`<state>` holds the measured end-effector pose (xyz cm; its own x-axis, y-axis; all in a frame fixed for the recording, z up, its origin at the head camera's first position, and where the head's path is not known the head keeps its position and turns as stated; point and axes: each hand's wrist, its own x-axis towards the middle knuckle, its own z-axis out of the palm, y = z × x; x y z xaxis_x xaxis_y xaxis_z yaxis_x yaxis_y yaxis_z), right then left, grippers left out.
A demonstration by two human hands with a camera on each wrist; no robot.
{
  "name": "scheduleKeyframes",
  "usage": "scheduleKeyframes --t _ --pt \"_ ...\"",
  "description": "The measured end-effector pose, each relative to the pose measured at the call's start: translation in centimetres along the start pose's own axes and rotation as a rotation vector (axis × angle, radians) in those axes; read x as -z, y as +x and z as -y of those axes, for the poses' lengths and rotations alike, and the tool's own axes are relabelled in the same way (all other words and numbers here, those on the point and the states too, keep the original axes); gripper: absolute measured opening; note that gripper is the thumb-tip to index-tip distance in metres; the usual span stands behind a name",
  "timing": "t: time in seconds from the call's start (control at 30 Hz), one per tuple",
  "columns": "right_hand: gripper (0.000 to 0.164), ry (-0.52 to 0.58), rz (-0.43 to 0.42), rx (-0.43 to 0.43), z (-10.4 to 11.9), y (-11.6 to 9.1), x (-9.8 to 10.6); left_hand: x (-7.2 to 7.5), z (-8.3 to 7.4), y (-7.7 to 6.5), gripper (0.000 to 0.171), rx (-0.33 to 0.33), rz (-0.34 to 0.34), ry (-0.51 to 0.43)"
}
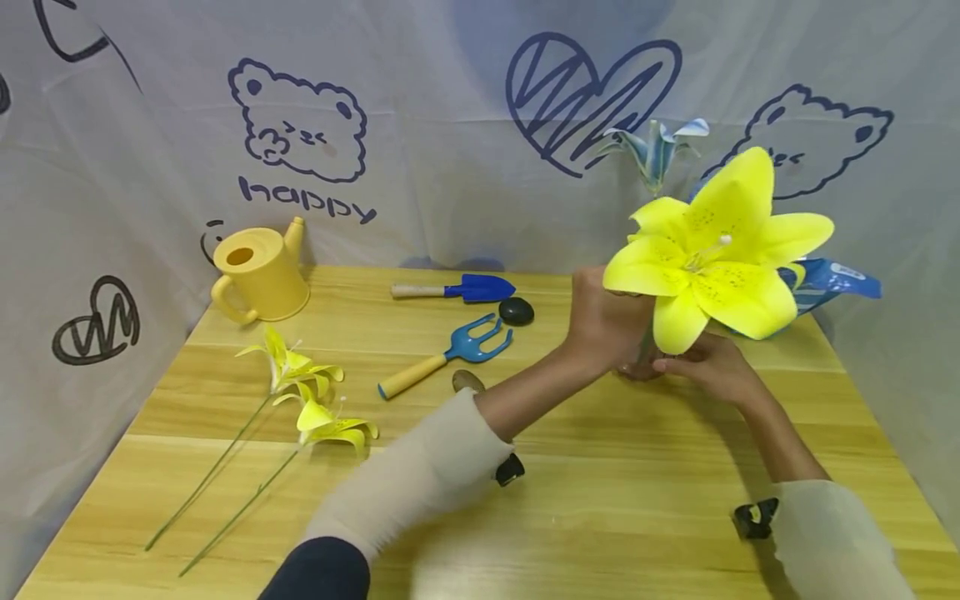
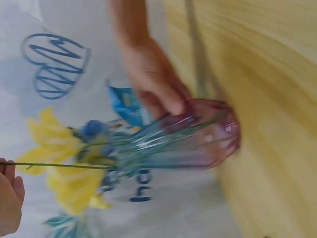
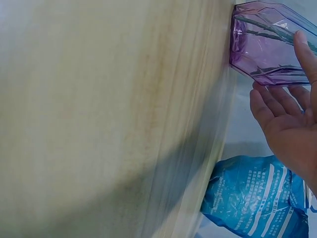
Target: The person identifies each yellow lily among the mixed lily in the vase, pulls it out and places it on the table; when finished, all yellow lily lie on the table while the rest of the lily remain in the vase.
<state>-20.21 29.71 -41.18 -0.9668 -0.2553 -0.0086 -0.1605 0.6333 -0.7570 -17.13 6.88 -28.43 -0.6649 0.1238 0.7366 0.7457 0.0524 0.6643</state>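
Observation:
In the head view my left hand [image 1: 607, 308] is just beside a large yellow lily [image 1: 712, 254]. The left wrist view shows my left hand [image 2: 9, 201] pinching a green stem [image 2: 64, 165] that runs to the mouth of a faceted pink-and-blue clear vase [image 2: 210, 141]. Around the vase's lower part, my right hand [image 3: 292, 109] has its thumb on one side and its fingers on the other. Other yellow lilies [image 2: 74, 186] and a blue flower [image 1: 656, 154] stand in the vase. Stems show through its wall. Much of the vase is hidden in the head view.
Two yellow lilies [image 1: 322, 417] lie at the left, before a yellow watering can [image 1: 262, 275]. Mid-table are a blue trowel [image 1: 480, 288], a hand fork [image 1: 442, 357], a black stone [image 1: 516, 312] and a brown stone [image 1: 467, 381]. A blue bag [image 3: 252, 196] stands at the back right.

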Motion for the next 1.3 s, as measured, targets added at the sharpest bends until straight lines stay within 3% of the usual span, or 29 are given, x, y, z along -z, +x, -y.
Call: scheduleKeyframes --t 0.1,0.17,0.23,0.27,0.33,0.4,0.53,0.63,0.8,0.93,1.1,1.3 --pt "0.05 0.074 -0.004 0.104 -0.2 0.2 -0.1 1.9 -1.9 -0.3 0.007 0.086 -0.025 -0.253" --pt "0.05 0.116 -0.015 0.165 -0.3 0.4 -0.2 3.4 -2.8 -0.9 0.014 0.148 -0.033 -0.373" --pt "0.045 0.079 -0.028 0.153 -0.3 0.4 -0.2 5.3 -3.5 -1.9 0.021 0.186 -0.012 -0.376" --pt "0.049 0.085 -0.024 0.126 -0.3 0.3 -0.1 6.3 -3.6 -2.5 0.021 0.2 0.013 -0.35" --pt "0.06 0.05 0.002 0.034 -0.1 0.1 0.0 8.5 -3.6 -4.0 0.019 0.22 0.091 -0.179" --pt "0.071 0.012 0.029 -0.047 -0.1 0.0 0.1 10.6 -3.3 -5.7 0.016 0.289 0.178 -0.061" --pt "0.075 0.037 0.038 -0.059 -0.2 0.2 -0.1 14.6 -2.7 -9.1 0.008 0.489 0.333 0.113" --pt "0.073 0.052 0.021 -0.059 -0.3 0.3 -0.2 16.8 -2.4 -11.7 0.006 0.607 0.396 0.23" --pt "0.071 0.046 0.013 -0.057 -0.2 0.1 0.0 19.2 -1.9 -15.6 0.004 0.767 0.433 0.317" --pt "0.071 0.043 0.008 -0.062 0.1 0.2 0.0 20.7 -1.7 -17.9 0.006 0.837 0.423 0.358" --pt "0.073 0.042 0.019 -0.056 0.2 0.2 0.0 22.1 -1.4 -19.6 0.005 0.854 0.377 0.457" --pt "0.073 0.043 0.023 -0.055 0.2 0.0 0.0 22.8 -0.7 -20.9 0.007 0.852 0.384 0.497"
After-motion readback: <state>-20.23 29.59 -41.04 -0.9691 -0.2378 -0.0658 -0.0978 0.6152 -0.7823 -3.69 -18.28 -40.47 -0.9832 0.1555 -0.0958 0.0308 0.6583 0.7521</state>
